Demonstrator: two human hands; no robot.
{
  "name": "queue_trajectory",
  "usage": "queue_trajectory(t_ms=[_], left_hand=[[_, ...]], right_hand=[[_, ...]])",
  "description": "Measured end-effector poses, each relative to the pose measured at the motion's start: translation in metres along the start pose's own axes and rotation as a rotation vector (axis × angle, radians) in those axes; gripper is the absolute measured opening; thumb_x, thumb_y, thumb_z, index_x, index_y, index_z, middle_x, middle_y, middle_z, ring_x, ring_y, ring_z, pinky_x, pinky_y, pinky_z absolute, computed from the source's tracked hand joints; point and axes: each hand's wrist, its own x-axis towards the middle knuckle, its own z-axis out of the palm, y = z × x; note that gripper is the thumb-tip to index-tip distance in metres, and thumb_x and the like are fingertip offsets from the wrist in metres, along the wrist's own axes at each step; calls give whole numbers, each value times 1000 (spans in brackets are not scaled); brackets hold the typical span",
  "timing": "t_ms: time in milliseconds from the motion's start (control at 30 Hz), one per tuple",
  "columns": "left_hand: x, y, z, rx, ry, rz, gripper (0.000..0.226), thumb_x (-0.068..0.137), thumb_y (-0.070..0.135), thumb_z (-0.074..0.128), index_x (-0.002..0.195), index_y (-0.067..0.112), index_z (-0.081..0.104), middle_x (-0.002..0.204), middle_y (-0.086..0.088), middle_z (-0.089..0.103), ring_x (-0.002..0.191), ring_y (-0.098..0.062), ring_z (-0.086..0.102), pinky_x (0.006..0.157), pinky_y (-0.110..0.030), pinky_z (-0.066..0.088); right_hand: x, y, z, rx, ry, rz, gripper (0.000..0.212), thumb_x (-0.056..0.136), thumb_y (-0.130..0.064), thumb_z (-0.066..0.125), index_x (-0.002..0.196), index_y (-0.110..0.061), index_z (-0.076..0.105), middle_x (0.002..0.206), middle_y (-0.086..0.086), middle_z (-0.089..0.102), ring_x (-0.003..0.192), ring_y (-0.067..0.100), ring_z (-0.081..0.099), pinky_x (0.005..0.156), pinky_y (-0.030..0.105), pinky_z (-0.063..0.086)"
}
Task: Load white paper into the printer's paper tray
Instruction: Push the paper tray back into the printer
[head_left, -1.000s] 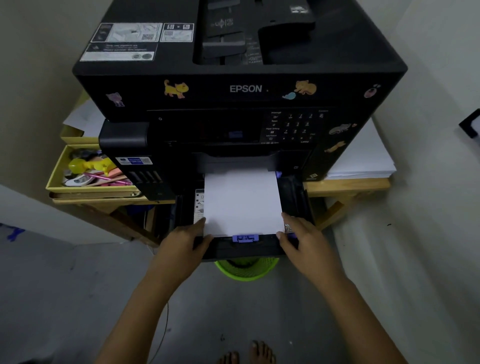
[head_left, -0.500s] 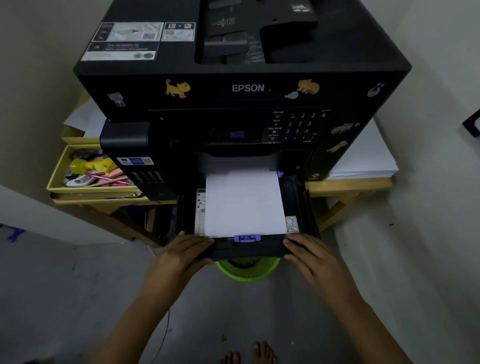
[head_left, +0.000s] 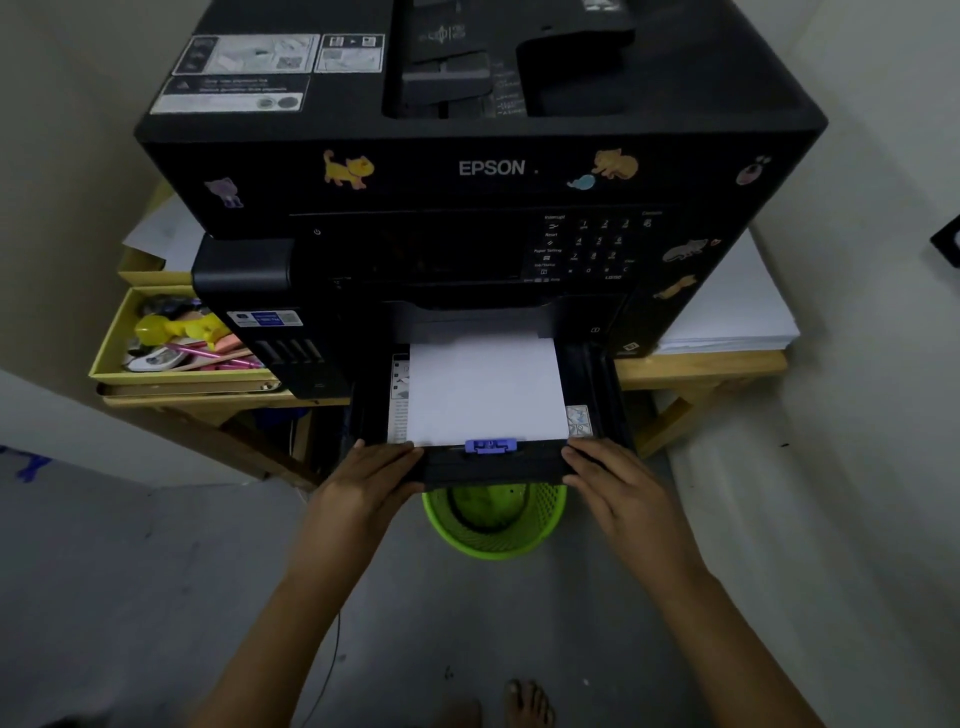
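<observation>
White paper (head_left: 485, 389) lies flat in the paper tray (head_left: 597, 395), which stands pulled out toward the near side from the lower front of the black printer (head_left: 483, 171). The stack sits against the tray's right portion, its near edge butted to the blue length guide (head_left: 491, 445), a placement that keeps the sheets square for feeding. The left hand (head_left: 371, 480) holds the tray's near left corner and the right hand (head_left: 618, 483) its near right corner; the fingers (head_left: 584, 457) of both curl over the front lip, gripping the tray itself, not the paper. A hold at both corners lets the drawer travel straight on its rails without skewing, which suggests the step in hand is sliding the loaded tray home; the loading proper appears complete. The printer rests on a wooden bench (head_left: 701, 364). On it, at far right, lies a spare ream of white sheets (head_left: 727, 312), and at left a yellow box (head_left: 171, 374) of small items. A green basket (head_left: 493, 525) stands on the floor just beneath the tray.
</observation>
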Motion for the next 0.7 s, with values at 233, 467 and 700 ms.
queue_trajectory(t_ms=[233, 467, 700], left_hand=[[25, -7, 2, -6, 4, -66, 49, 97, 42, 56, 131, 12, 72, 132, -8, 72, 121, -27, 69, 117, -50, 44], [44, -10, 3, 3, 17, -101, 46, 97, 39, 60, 133, 14, 71, 135, -8, 71, 125, -27, 66, 118, -50, 43], [66, -9, 2, 12, 51, -157, 43, 93, 31, 67, 130, 11, 72, 132, -11, 72, 124, -30, 67, 116, -50, 45]], right_hand=[[27, 7, 4, 16, 18, 33, 34, 93, -7, 82, 127, -3, 78, 131, 11, 74, 123, 23, 66, 119, 10, 33], [47, 15, 7, -21, 23, 14, 34, 93, -10, 82, 127, -5, 79, 132, 9, 74, 121, 25, 68, 108, 34, 54], [68, 27, 15, -35, 10, 39, 33, 98, -13, 78, 131, -6, 77, 136, 8, 73, 125, 28, 69, 105, 46, 59]])
